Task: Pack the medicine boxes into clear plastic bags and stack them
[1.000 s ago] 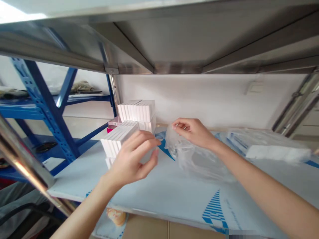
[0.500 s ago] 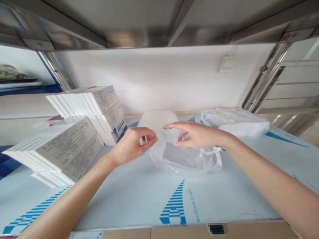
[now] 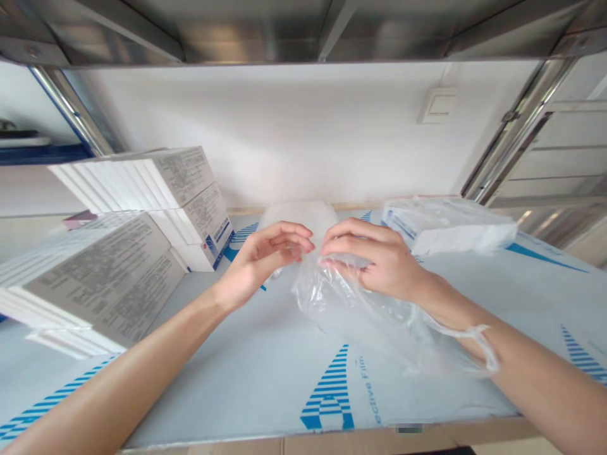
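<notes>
A clear plastic bag [image 3: 351, 309] hangs crumpled over the table between my hands, its loop handle lying across my right forearm. My left hand [image 3: 265, 256] has thumb and fingertips closed together at the bag's upper left edge. With curled fingers, my right hand [image 3: 379, 256] grips the same upper part of the bag, its fingertips close to those of the left. Behind the hands lies a pale, translucent stack of plastic [image 3: 301, 212], partly hidden by them.
Several white printed boxes [image 3: 109, 272] stand in stacks at the left. A plastic-wrapped white package [image 3: 450, 224] lies at the back right. The table [image 3: 227, 379] is covered in blue-printed protective film. A metal shelf [image 3: 256, 31] hangs overhead, and a switch [image 3: 441, 104] is on the wall.
The bag has been drawn up from the table, its lower part now trailing to the right toward my right forearm. My right fingers have closed on it, and my hands are nearer each other.
</notes>
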### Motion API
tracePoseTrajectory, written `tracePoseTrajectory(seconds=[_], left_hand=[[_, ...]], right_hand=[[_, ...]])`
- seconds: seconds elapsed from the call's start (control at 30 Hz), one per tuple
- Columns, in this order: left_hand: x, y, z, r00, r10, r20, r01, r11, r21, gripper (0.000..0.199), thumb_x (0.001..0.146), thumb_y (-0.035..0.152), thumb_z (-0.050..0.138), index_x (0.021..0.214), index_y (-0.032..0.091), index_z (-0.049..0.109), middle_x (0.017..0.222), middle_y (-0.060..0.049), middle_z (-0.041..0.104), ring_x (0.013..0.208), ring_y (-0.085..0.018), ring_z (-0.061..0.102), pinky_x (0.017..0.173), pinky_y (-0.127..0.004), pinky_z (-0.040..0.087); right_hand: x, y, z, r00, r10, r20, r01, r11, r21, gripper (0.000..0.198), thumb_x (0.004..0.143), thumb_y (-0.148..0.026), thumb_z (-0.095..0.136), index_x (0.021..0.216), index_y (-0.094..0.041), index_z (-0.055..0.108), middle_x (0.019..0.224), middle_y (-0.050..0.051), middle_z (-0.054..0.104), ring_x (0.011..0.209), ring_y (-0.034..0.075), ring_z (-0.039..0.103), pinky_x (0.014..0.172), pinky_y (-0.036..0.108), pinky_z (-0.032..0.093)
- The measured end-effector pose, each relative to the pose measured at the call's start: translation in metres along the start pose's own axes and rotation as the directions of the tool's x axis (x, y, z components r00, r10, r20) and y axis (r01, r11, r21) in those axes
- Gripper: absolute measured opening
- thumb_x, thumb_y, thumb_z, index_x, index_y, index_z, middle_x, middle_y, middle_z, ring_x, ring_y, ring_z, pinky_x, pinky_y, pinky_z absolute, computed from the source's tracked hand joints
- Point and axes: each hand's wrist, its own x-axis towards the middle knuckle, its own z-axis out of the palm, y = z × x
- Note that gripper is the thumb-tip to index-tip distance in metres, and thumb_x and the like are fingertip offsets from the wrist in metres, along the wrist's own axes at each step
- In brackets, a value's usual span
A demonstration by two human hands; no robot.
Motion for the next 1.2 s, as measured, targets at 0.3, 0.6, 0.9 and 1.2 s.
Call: tracePoseTrajectory(seconds=[0.3,0.6,0.9,1.2], left_hand=[[-0.012,-0.008,0.015,0.998,0.058,-0.026,-0.049,0.963,0.267,0.042,0.081,0.027,0.078,0.116,0.022,0.056,0.121,-0.008,0.060,0.100,-0.018,0.063,0.085,-0.032,0.054],[-0.004,-0.007,-0.012,0.984,-0.112,-0.138,0.084,0.977,-0.197,0.025,0.071,0.024,0.087,0.084,0.018,0.066,0.077,0.003,0.065,0.065,-0.007,0.057,0.061,-0.018,0.046],[-0.008,0.006,-0.026,0.980,-0.200,0.010,0.196,0.947,-0.255,0.032,0.075,0.039,0.084,0.068,0.017,0.061,0.107,-0.001,0.066,0.084,-0.012,0.062,0.074,-0.024,0.049],[-0.004,0.013,-0.042,0.937,-0.327,0.121,0.307,0.939,0.158,0.019,0.077,0.026,0.079,0.082,0.018,0.062,0.086,0.000,0.066,0.070,-0.010,0.058,0.064,-0.022,0.046]], right_hand=[[0.003,-0.009,0.008,0.793,0.540,-0.281,-0.410,0.815,0.409,0.023,0.084,-0.029,0.075,0.077,-0.023,0.054,0.079,-0.001,0.068,0.072,0.015,0.065,0.067,0.030,0.054],[-0.002,0.013,-0.022,0.754,0.649,-0.100,-0.547,0.706,0.450,0.027,0.074,-0.038,0.083,0.076,-0.026,0.059,0.063,-0.003,0.056,0.055,0.013,0.049,0.052,0.030,0.039],[-0.033,0.056,-0.045,0.738,0.565,0.369,-0.615,0.338,0.713,0.039,0.061,-0.050,0.089,0.062,-0.023,0.061,0.105,0.005,0.065,0.101,0.026,0.061,0.085,0.042,0.050],[-0.039,0.065,-0.049,0.721,0.600,0.347,-0.600,0.290,0.746,0.034,0.067,-0.045,0.087,0.064,-0.024,0.061,0.082,0.002,0.068,0.081,0.022,0.062,0.083,0.041,0.047]])
